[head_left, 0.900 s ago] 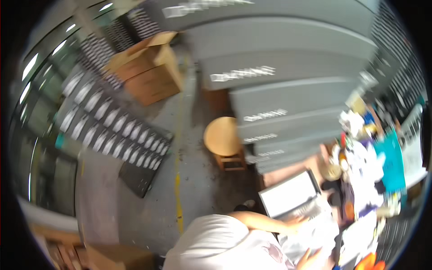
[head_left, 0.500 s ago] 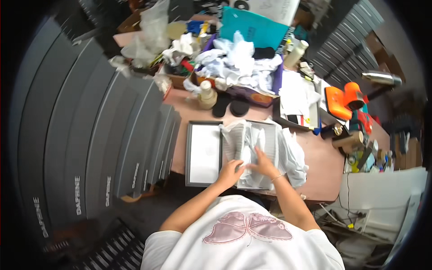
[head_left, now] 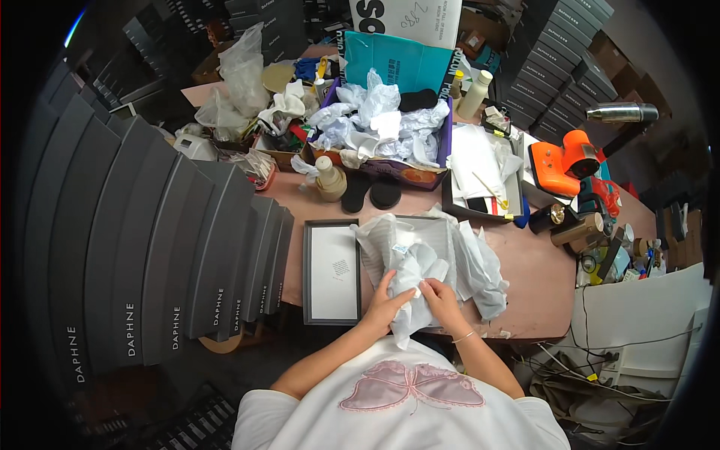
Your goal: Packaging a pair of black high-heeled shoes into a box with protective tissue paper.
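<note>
Left hand (head_left: 383, 307) and right hand (head_left: 444, 301) grip white tissue bundle (head_left: 418, 264); grey boxes (head_left: 154, 240) bear white lettering (head_left: 130, 330).

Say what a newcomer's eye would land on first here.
Probably the dark grey boxes stacked along the left, then the bright teal panel at top centre, behind a heap of crumpled white paper. The orange device on the right side of the pink table also stands out. Low in the centre, the left hand and right hand hold white wrapping.
</note>
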`<state>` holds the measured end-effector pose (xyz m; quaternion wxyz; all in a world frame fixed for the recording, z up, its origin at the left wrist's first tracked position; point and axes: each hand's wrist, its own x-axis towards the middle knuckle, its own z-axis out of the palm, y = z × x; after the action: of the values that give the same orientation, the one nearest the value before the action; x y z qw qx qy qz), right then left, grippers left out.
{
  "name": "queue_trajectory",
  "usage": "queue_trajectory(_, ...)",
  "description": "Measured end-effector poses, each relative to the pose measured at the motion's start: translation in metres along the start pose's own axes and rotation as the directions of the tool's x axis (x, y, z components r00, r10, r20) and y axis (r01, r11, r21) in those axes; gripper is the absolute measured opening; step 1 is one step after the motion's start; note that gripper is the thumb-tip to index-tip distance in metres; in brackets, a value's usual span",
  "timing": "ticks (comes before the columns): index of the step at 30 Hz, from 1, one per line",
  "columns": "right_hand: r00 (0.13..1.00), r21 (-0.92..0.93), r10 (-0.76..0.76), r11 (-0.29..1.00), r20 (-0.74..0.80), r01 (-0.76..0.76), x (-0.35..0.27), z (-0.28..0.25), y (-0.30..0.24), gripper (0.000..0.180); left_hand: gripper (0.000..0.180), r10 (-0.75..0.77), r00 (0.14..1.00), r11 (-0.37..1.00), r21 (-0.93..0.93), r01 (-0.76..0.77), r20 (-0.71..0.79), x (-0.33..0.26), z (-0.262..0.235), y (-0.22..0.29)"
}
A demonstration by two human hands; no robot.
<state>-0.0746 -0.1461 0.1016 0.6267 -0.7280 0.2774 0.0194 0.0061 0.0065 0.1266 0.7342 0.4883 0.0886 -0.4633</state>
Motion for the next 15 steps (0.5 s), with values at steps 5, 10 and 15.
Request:
queue_trajectory(5,0.875,-0.149,-0.446,0.894,-0.191,0.423,0.017,-0.076,-0.042,0.026,0.060,-0.094,0.990,0.963,-0.242,0.116,0.101,-0.011,-0.025,0.010)
queue_trajectory(10,0.830,-0.197,-0.459,0.824,0.316,0.531,0.031,-0.092,-0.051,0.060,0.046,0.155,0.890,0.934,0.229,-0.273,0.428,-0.042,0.023,0.054)
queue_trajectory(15,0.846,-0.343,-0.138,0.872,0.515,0.350,0.010,-0.075,-0.099,0.091,0.042,0.013,0.918,0.837,0.499,-0.227,0.397,-0.007,-0.068,-0.014)
